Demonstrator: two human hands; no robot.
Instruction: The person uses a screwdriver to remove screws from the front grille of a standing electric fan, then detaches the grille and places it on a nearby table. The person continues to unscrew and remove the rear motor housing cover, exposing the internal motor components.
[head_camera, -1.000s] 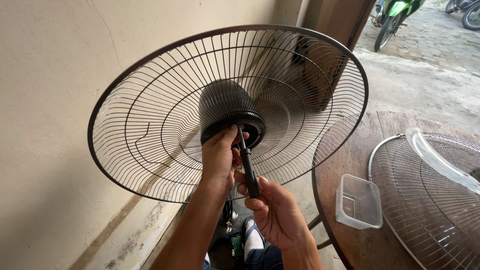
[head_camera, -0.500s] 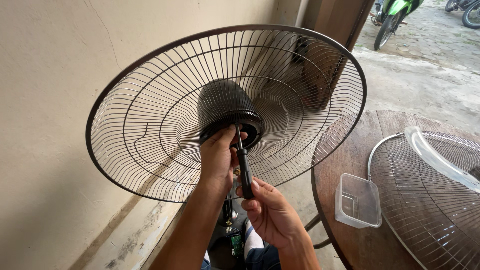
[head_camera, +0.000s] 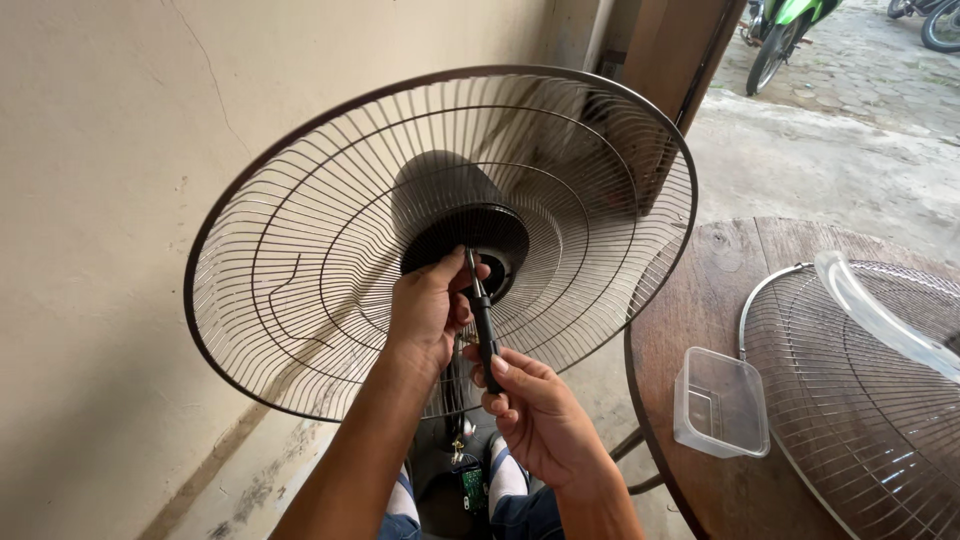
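Both hands work at the dark hub of a wire fan guard (head_camera: 300, 300): left hand (head_camera: 432, 305) closed around the screwdriver (head_camera: 483, 322) shaft, right hand (head_camera: 535, 415) gripping its handle. One clear plastic tub (head_camera: 720, 402) on the round wooden table (head_camera: 690, 330) looks empty.

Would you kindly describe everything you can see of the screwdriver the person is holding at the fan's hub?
The screwdriver is slim, with a black handle and a short metal shaft. It stands nearly upright, tip raised to the black motor hub at the centre of the rear wire fan guard. The right hand grips the handle's lower end with its fingertips. The left hand rests on the hub beside the shaft, fingers around it. The tip itself is too small to make out.
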